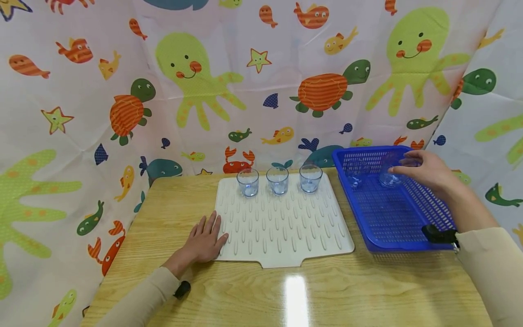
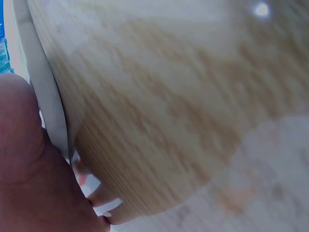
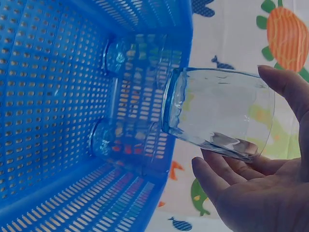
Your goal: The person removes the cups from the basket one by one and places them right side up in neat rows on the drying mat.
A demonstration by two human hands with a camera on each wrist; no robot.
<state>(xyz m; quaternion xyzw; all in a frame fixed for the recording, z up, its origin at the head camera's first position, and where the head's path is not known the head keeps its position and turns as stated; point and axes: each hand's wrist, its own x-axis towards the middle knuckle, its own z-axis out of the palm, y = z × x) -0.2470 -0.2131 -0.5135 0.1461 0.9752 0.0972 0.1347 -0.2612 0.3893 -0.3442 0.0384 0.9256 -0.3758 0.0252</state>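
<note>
My right hand (image 3: 260, 179) grips a clear drinking glass (image 3: 217, 113) between thumb and fingers, above the far end of the blue plastic basket (image 1: 363, 227). Inside that basket two more clear glasses stand at the far end, a left one (image 1: 354, 180) and a right one partly behind the held glass. My left hand (image 1: 205, 238) lies with extended fingers on the left edge of a white ridged draining mat (image 1: 282, 227). Along the mat's back edge three glasses stand in a row: left (image 1: 248, 182), middle (image 1: 278, 180) and right (image 1: 310, 178).
The mat and basket rest on a wooden table (image 1: 229, 290), the basket to the mat's right. A curtain (image 1: 253, 122) printed with sea animals hangs behind the table and along both sides, close to the basket's far end.
</note>
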